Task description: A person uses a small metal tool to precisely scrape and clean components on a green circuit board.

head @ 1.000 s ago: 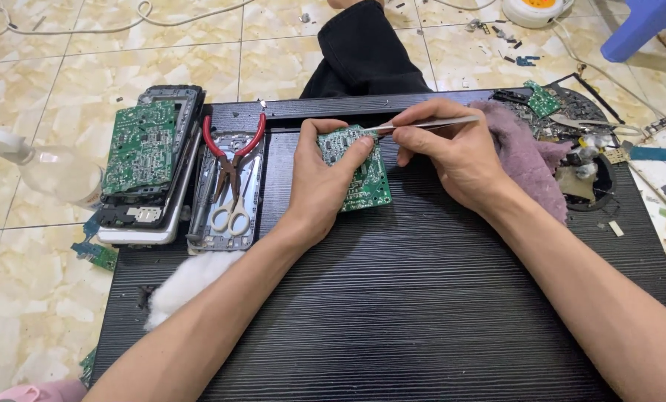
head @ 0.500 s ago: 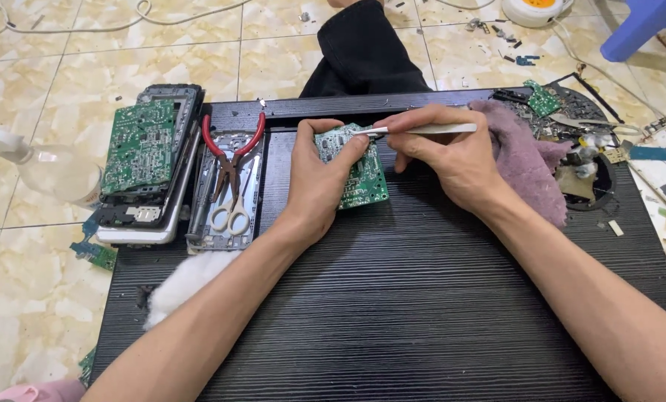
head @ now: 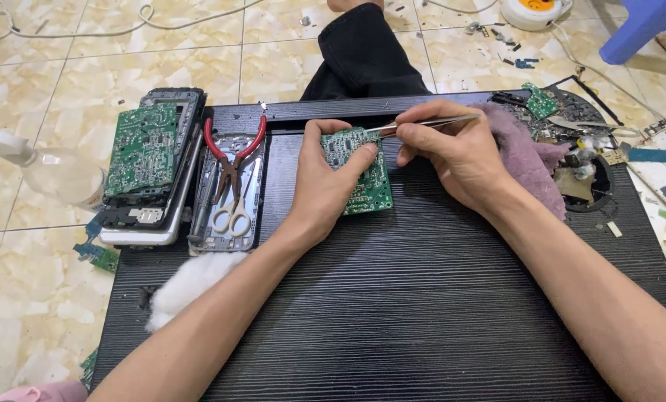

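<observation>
My left hand [head: 329, 182] grips a small green circuit board [head: 370, 186], holding it tilted on the black ribbed board [head: 422, 313]. My right hand [head: 452, 152] pinches metal tweezers [head: 422, 124] whose tips touch the upper part of the circuit board by my left thumb. My left palm covers much of the circuit board's left side.
Left of my hands lie red-handled pliers [head: 234, 152] and white scissors [head: 231, 212] on a metal tray, a larger green circuit board [head: 141, 149] on stacked device shells, and white cotton [head: 191, 279]. A purple cloth [head: 523, 152] and scattered parts lie at the right. A dark trouser leg [head: 359, 52] is beyond the board.
The tweezers and my right hand shifted slightly up and left along the circuit board's top edge. My left hand keeps its hold.
</observation>
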